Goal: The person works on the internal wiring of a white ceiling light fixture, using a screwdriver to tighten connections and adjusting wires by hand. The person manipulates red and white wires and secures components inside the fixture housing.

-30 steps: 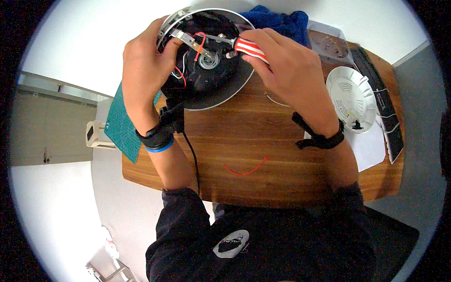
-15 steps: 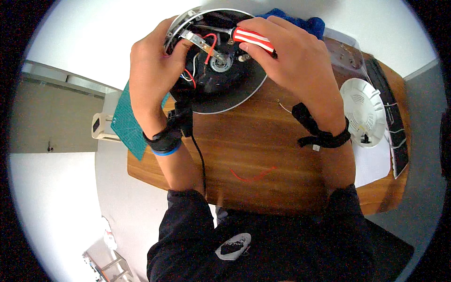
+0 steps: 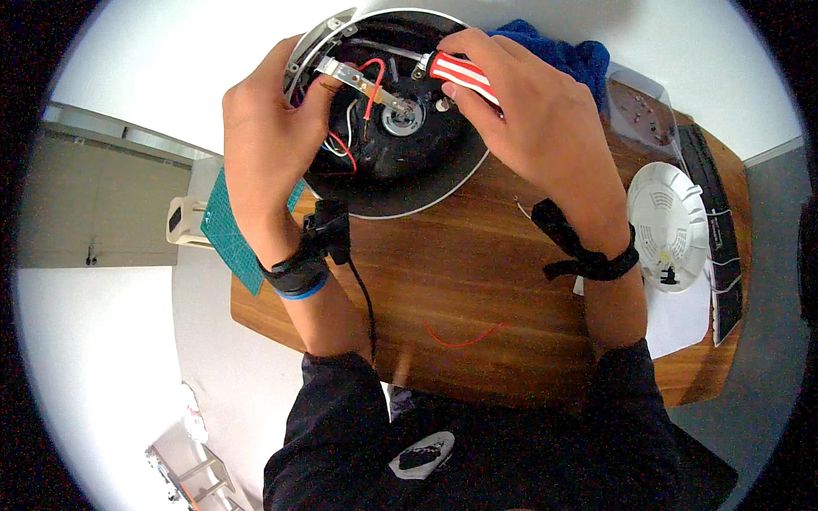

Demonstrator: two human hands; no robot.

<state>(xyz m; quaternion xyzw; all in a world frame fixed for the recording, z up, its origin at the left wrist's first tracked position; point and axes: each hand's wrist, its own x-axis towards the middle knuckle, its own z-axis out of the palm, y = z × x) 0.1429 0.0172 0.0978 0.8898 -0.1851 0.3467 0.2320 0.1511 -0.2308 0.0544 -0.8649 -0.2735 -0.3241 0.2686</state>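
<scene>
A round black appliance housing (image 3: 400, 183) with a white rim stands tilted at the far side of the table, its open inside facing me. Inside are a flat metal strip (image 3: 349, 75), a round metal fitting (image 3: 402, 117) and red and white wires. My left hand (image 3: 271, 128) is closed round the housing's left edge, its thumb by the strip's end. My right hand (image 3: 541, 119) is wrapped round the red-and-white striped handle of a screwdriver (image 3: 462, 73). Its shaft points left across the housing, toward a small bracket (image 3: 335, 27) at the upper left rim.
A white vented plastic cover (image 3: 669, 204) lies at the right on white paper, beside a long black strip (image 3: 716, 230). Behind are a clear tray of small parts (image 3: 639, 111) and a blue cloth (image 3: 554, 51). A red wire (image 3: 464, 343) lies near me; a green cutting mat (image 3: 234, 221) is left.
The view has shifted a little. Both hands keep their holds, and the screwdriver still points at the upper left rim. The housing appears slightly larger and more tipped toward me.
</scene>
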